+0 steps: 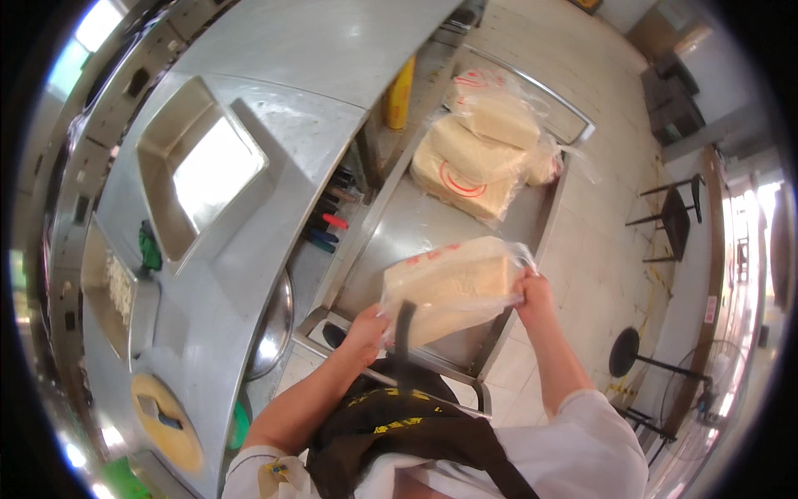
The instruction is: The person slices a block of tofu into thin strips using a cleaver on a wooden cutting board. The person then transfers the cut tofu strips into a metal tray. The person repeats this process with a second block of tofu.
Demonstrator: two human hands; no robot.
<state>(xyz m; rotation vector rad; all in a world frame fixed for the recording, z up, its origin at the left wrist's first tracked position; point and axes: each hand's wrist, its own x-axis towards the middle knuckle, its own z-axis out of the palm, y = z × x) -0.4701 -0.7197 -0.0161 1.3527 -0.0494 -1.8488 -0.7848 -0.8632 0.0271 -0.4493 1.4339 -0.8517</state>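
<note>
My left hand (369,332) grips the near left corner of a clear plastic bag (430,280) with red print. At its right end, my right hand (531,290) is closed on the gathered plastic. A pale yellowish block (486,277) shows inside the bag; what it is made of I cannot tell. The bag is held above the near part of a stainless steel trolley (399,218). More bagged pale blocks (480,150) lie piled at the trolley's far end.
Left of the trolley runs a steel counter (249,249) with a deep metal pan (168,168), a second pan (140,318) holding white pieces, and a cleaver (159,411) on a round board (143,436). Knives (324,231) stand below its edge. Stools (676,218) are at the right.
</note>
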